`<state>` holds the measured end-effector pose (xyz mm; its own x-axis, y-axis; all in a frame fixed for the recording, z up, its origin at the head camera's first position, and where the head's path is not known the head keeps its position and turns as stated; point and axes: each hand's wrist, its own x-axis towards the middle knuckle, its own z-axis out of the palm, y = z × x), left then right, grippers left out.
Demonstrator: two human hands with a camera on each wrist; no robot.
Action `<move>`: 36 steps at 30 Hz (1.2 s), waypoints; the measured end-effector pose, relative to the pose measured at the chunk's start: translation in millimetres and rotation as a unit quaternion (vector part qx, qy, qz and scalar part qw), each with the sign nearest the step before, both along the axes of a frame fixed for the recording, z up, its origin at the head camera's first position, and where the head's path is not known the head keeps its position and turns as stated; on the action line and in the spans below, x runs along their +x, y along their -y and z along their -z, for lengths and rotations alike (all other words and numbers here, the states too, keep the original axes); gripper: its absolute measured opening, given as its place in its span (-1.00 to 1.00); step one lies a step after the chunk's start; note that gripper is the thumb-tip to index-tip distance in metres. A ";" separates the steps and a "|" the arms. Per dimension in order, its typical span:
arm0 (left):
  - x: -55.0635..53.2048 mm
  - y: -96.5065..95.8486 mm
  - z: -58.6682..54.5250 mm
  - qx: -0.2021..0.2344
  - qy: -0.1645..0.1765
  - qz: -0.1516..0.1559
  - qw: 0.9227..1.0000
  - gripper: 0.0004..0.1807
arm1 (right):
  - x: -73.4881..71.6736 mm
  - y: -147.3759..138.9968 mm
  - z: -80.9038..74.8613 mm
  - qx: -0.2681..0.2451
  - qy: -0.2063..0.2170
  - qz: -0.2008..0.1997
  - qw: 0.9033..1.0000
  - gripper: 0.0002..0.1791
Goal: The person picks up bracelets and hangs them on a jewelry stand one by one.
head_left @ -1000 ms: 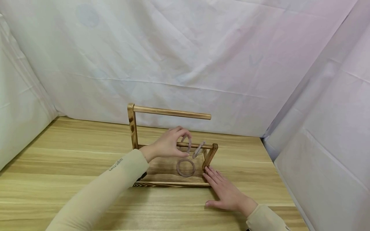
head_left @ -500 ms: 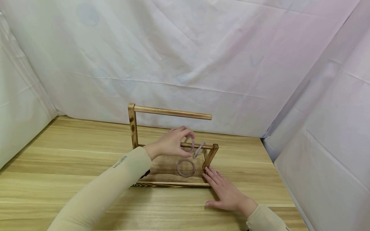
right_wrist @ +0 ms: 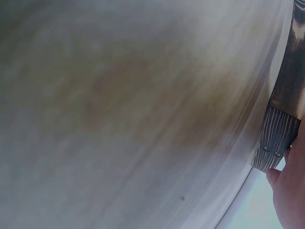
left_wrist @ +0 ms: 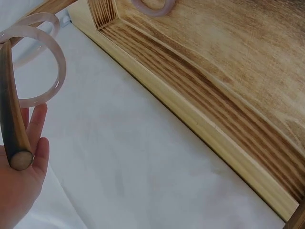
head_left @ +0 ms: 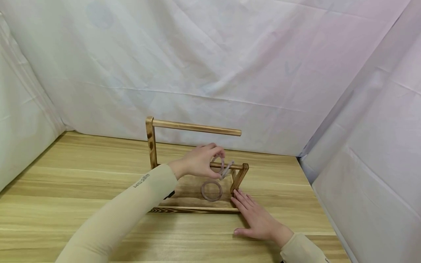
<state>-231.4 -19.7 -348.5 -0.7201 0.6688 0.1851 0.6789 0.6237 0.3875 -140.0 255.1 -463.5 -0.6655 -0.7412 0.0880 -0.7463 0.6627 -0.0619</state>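
Observation:
My left hand pinches a pale lilac bangle between thumb and fingers. In the left wrist view that bangle encircles the lower wooden rod, whose free end points toward the palm. A second bangle hangs on the same rod just to the right, close beside the held one. Flat in the wooden tray base lies a third bangle. My right hand rests on the table with extended fingers, their tips at the foot of the stand's right post.
Above and behind the lower rod runs a longer upper rod, fixed to a tall left post. The tray's front rim faces me. White cloth hangs behind the wood-patterned table and along both sides.
The left hand has slid the held bangle rightward along the lower rod, up to the bangle hanging there. The right hand has stayed at the post's foot.

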 end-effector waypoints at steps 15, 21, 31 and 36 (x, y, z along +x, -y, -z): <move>-1.1 -2.5 -2.6 -0.032 0.033 0.006 0.999 -0.33 | -1.6 1.5 0.4 -0.001 0.003 0.001 1.000 0.02; -1.1 -2.7 -5.3 -0.037 0.050 0.006 0.998 -0.22 | -2.6 2.3 -0.8 0.000 -0.001 -0.001 1.000 0.02; 0.5 -1.2 -5.0 -0.054 0.027 -0.010 0.998 -0.14 | -3.3 2.6 -0.3 0.006 -0.001 -0.004 1.000 0.01; 3.1 6.6 -5.5 -0.015 0.012 -0.020 1.000 -0.12 | -3.0 2.6 0.2 0.004 0.003 -0.004 1.000 0.01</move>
<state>-228.2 -26.4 -342.9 -0.7501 0.6447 0.1473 0.6439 0.6613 0.3847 -143.0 252.5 -463.7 -0.6603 -0.7470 0.0778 -0.7510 0.6575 -0.0607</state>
